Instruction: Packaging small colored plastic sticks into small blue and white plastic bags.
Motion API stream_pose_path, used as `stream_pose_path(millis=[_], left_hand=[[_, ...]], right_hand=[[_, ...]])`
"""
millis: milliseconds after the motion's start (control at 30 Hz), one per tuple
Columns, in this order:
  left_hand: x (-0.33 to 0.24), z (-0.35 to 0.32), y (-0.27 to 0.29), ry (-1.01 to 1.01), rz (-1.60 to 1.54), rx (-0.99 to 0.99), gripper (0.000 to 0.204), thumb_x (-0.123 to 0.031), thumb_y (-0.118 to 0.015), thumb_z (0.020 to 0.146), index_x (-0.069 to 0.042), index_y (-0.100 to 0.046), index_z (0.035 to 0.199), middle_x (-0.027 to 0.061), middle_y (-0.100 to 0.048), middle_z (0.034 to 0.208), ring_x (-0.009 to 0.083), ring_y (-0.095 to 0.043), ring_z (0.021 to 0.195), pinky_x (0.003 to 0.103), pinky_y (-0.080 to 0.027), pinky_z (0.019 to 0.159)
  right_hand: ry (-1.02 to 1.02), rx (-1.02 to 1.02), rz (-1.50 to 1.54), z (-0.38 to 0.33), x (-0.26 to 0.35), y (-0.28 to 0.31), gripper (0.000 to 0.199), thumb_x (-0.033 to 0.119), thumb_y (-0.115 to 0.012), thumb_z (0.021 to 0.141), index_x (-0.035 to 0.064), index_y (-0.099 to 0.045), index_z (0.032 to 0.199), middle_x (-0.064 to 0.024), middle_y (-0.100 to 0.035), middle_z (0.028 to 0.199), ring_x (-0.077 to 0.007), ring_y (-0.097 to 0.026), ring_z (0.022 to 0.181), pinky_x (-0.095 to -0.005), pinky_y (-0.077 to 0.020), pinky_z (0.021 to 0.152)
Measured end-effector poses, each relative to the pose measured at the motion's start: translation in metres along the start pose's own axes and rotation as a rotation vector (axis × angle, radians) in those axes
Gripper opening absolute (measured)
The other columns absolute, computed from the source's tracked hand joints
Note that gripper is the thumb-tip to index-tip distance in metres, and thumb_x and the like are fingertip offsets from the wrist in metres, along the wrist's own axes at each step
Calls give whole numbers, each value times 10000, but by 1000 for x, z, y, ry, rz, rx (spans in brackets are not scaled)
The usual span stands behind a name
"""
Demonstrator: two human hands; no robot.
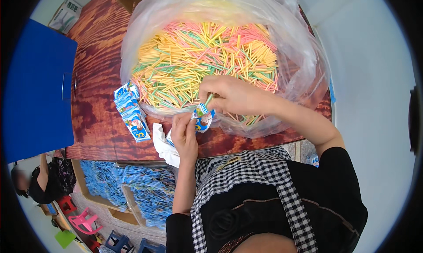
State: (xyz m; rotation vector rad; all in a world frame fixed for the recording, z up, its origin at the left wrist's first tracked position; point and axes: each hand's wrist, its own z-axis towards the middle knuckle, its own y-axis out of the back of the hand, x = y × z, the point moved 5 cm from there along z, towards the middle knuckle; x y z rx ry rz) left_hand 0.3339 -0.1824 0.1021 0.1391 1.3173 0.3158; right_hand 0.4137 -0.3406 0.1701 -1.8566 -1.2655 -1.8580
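Note:
My left hand point(183, 134) pinches a small blue and white printed packet point(203, 119) at the table's near edge. My right hand point(230, 93) grips a green stick point(208, 98) and has its lower end at the packet's open top. Just behind both hands a large clear plastic bag point(308, 72) lies open, filled with several yellow, green and pink sticks point(198, 54). A stack of the same blue and white packets point(131, 109) lies on the table to the left of my left hand.
The table point(94, 76) is dark red wood grain. A white cloth point(164, 145) hangs over its near edge. A blue box point(37, 90) stands at the left. Wooden trays of blue packets point(132, 187) sit below the table. Another person point(42, 180) sits at lower left, near small plastic stools point(83, 221).

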Motion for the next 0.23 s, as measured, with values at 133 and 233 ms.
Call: stream_pose_path(millis=[133, 233], left_hand=[[18, -3, -11, 174, -286, -47, 116, 17, -566, 898, 13, -636, 990, 79, -597, 925, 166, -556, 847, 258, -433, 778], [26, -6, -15, 227, -554, -81, 155, -12, -525, 950, -19, -649, 1043, 63, -606, 990, 123, -548, 893, 217, -409, 812]], right_hand=[[256, -320, -292, -7, 11, -7, 108, 116, -623, 835, 21, -588, 874, -119, -546, 853, -281, -594, 813, -384, -472, 702], [227, -337, -193, -8, 9, -5, 143, 134, -649, 822, 63, -638, 946, -115, -560, 900, -297, -596, 890, -394, -473, 756]])
